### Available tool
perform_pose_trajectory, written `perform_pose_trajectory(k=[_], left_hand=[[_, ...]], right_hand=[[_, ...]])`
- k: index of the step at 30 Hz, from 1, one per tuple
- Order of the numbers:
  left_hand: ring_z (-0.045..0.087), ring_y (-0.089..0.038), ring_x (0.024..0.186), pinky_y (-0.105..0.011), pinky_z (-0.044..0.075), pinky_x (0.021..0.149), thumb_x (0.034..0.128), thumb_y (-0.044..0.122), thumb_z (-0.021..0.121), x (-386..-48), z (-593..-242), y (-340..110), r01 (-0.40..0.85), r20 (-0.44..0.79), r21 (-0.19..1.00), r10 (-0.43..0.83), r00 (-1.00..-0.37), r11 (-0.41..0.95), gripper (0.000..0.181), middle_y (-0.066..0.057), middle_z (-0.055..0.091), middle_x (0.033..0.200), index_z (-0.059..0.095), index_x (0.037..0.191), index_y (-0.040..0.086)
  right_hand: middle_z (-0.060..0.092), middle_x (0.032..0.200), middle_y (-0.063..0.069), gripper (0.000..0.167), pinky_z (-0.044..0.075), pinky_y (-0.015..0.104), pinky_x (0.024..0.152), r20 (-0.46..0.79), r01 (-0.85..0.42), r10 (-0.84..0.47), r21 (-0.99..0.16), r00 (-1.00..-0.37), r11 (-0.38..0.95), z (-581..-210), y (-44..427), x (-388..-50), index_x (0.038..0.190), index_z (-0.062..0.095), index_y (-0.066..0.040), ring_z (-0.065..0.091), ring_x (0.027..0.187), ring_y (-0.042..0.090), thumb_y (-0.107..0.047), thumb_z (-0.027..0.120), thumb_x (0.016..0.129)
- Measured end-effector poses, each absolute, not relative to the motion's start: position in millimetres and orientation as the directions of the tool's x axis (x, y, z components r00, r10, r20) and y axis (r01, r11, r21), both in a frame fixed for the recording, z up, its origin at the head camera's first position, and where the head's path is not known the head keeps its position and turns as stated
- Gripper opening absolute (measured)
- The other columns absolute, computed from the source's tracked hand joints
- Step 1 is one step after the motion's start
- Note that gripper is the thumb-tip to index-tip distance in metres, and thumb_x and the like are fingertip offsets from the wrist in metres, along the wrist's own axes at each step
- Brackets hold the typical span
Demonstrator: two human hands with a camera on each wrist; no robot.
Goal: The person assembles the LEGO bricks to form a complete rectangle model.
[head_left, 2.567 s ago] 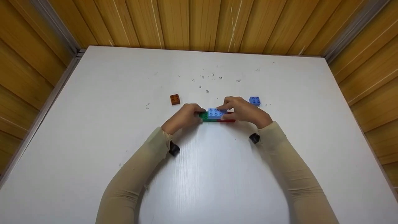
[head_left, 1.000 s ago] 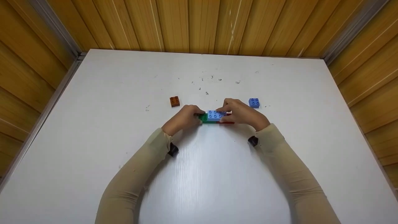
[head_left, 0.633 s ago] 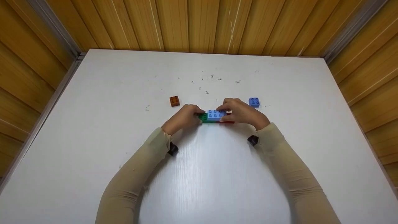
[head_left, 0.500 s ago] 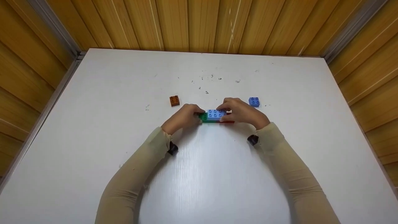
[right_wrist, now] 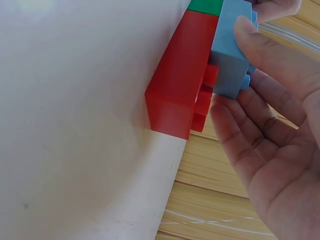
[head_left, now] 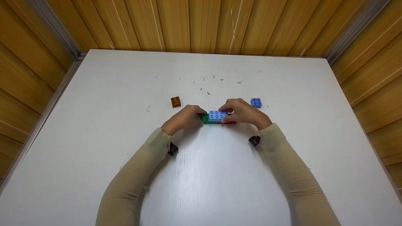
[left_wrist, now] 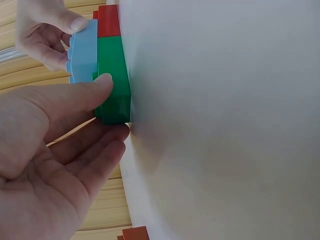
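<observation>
A green brick (left_wrist: 113, 75) and a red brick (right_wrist: 181, 75) lie end to end on the white table. A light blue brick (head_left: 216, 115) sits on top, spanning the place where they meet; its studs face up. My left hand (head_left: 186, 117) pinches the free end of the green brick, thumb on the near side in the left wrist view. My right hand (head_left: 246, 113) grips the light blue brick at its right end, thumb on one side and fingers on the other. The red brick's right end sticks out below that hand, with its studs bare.
An orange-brown brick (head_left: 176, 101) lies on the table (head_left: 201, 182) beyond my left hand. Just behind my right hand is a small blue brick (head_left: 256, 102). Wood-patterned walls (head_left: 201, 25) border the table at the back and sides.
Both hands keep their hold on the bricks and the stack stays as it was. The head view has shifted only slightly.
</observation>
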State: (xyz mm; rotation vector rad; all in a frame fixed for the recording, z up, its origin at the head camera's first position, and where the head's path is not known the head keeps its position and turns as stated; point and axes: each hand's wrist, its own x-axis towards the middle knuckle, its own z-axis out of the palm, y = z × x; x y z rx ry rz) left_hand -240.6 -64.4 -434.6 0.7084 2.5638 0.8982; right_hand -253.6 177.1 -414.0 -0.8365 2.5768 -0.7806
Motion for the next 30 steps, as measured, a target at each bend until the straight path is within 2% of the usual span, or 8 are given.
perform_pose_trajectory(k=[6,12,18,25,30], left_hand=[[0.059,-0.023,0.116,-0.036,0.045,0.103,0.0864,0.005,0.067,-240,-434,-68,0.398,-0.116,0.643,0.597,-0.794,0.654,0.043,-0.013,0.062,0.128,0.059,0.129,0.0],[0.053,-0.023,0.123,-0.037,0.042,0.107,0.0874,0.014,0.07,-241,-430,-72,0.389,-0.137,0.643,0.599,-0.789,0.659,0.051,-0.01,0.058,0.133,0.054,0.135,0.005],[0.046,-0.024,0.132,-0.039,0.037,0.111,0.0888,0.018,0.069,-241,-427,-79,0.378,-0.11,0.635,0.563,-0.819,0.674,0.054,-0.008,0.052,0.14,0.052,0.139,0.009],[0.044,-0.026,0.133,-0.041,0.035,0.112,0.0879,0.016,0.07,-245,-423,-92,0.377,-0.025,0.617,0.496,-0.868,0.691,0.055,-0.011,0.05,0.14,0.051,0.139,0.006],[0.04,-0.028,0.134,-0.04,0.037,0.11,0.0885,0.014,0.068,-248,-423,-104,0.361,0.009,0.593,0.442,-0.897,0.72,0.056,-0.013,0.046,0.142,0.049,0.14,0.004]], right_hand=[[0.065,0.101,0.009,0.039,0.052,0.037,0.087,-0.117,-0.44,-0.618,-0.602,-0.777,0.666,-416,178,-255,0.116,0.07,-0.005,0.061,0.094,0.022,-0.015,0.078,0.079],[0.065,0.103,0.009,0.039,0.052,0.037,0.089,-0.136,-0.416,-0.609,-0.613,-0.782,0.671,-417,178,-256,0.117,0.069,-0.006,0.061,0.096,0.022,-0.014,0.078,0.08],[0.064,0.103,0.009,0.039,0.052,0.037,0.088,-0.155,-0.403,-0.598,-0.605,-0.786,0.687,-417,177,-257,0.118,0.069,-0.006,0.059,0.095,0.022,-0.016,0.077,0.081],[0.064,0.105,0.008,0.041,0.05,0.036,0.089,-0.189,-0.369,-0.576,-0.604,-0.795,0.706,-417,177,-257,0.12,0.068,-0.008,0.057,0.095,0.021,-0.016,0.078,0.081],[0.064,0.103,0.008,0.04,0.049,0.034,0.087,-0.165,-0.384,-0.583,-0.607,-0.795,0.696,-418,178,-256,0.119,0.069,-0.008,0.056,0.094,0.022,-0.016,0.078,0.08]])
